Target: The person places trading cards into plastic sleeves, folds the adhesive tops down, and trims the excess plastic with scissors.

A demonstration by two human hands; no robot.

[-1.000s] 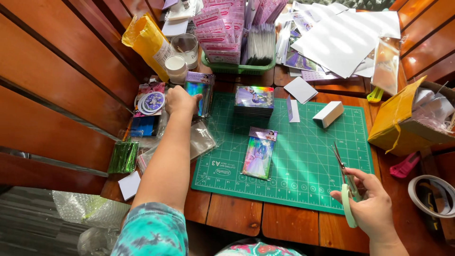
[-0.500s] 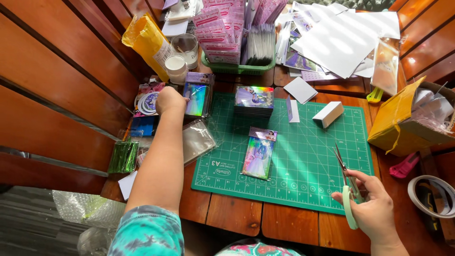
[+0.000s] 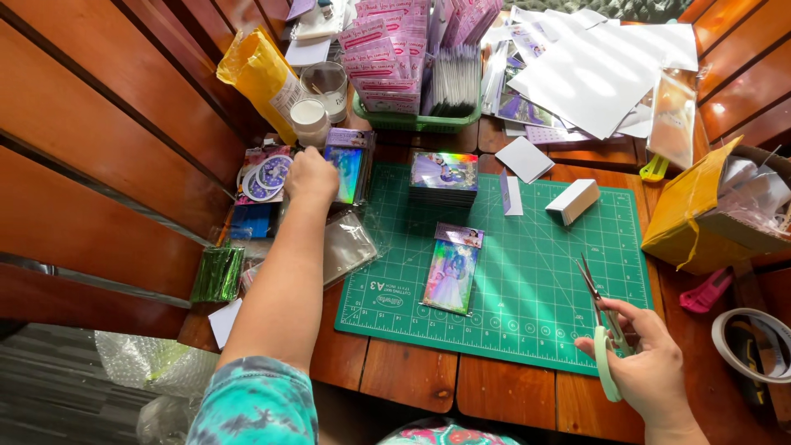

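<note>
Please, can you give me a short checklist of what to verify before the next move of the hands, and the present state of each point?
1. Right hand has a firm hold on the scissors: ok, fingers in the handles.
2. Scissor blades shut and pointing away from the left arm: ok.
3. Left hand is over the round stickers and the holographic packet: ok, but whether it grips anything: cannot tell.
4. Sleeved card lies flat on the green cutting mat: ok.
5. Bare mat around the card: ok.
6. Table edge free of clutter: not ok, tape roll and pink tool crowd the right side.
</note>
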